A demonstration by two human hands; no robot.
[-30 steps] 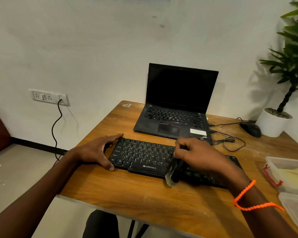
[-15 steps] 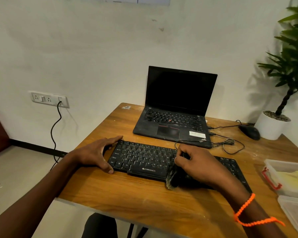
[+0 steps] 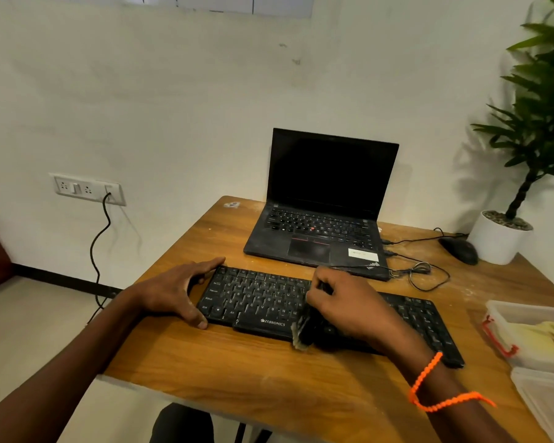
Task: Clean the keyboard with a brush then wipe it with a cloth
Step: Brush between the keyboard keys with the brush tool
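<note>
A black Zebronics keyboard (image 3: 259, 302) lies across the wooden table (image 3: 269, 375) in front of me. My left hand (image 3: 176, 292) clamps its left end, thumb at the front edge and fingers at the back corner. My right hand (image 3: 346, 305) grips a dark brush (image 3: 303, 330) over the middle of the keyboard. The brush's pale bristle tips point down at the keyboard's front edge. A yellow cloth (image 3: 538, 337) lies in a clear plastic box (image 3: 506, 311) at the right.
An open black laptop (image 3: 320, 225) stands behind the keyboard, its cables (image 3: 419, 273) coiled to the right. A black mouse (image 3: 459, 249) and a potted plant (image 3: 506, 238) sit at the back right. A second plastic container (image 3: 550, 401) lies at the near right edge.
My right hand with the brush has drawn slightly toward the keyboard's front edge. The camera has tilted, shifting the scene lower in view. My left hand keeps its hold.
</note>
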